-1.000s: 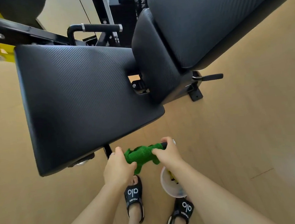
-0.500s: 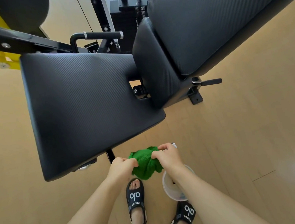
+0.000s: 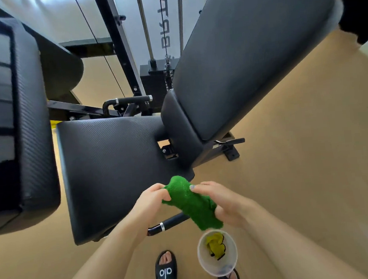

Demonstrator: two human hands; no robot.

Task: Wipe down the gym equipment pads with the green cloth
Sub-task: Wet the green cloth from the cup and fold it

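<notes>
The green cloth (image 3: 189, 202) is bunched and stretched between both hands, just over the near right corner of the black seat pad (image 3: 112, 165). My left hand (image 3: 151, 201) pinches its upper left end. My right hand (image 3: 225, 203) grips its lower right part. A tall black back pad (image 3: 244, 56) slopes up to the right of the seat. Another black pad (image 3: 24, 122) fills the left edge of the view.
A clear plastic bucket (image 3: 219, 269) holding a yellow cloth (image 3: 214, 245) stands on the wooden floor by my sandalled feet. A black handle bar (image 3: 170, 224) juts out below the seat pad. The weight stack and cables (image 3: 154, 75) stand behind the bench.
Both hands have lifted the cloth up to the seat pad's near corner and pulled it out longer. The view has tilted up, showing the left pad and the bucket.
</notes>
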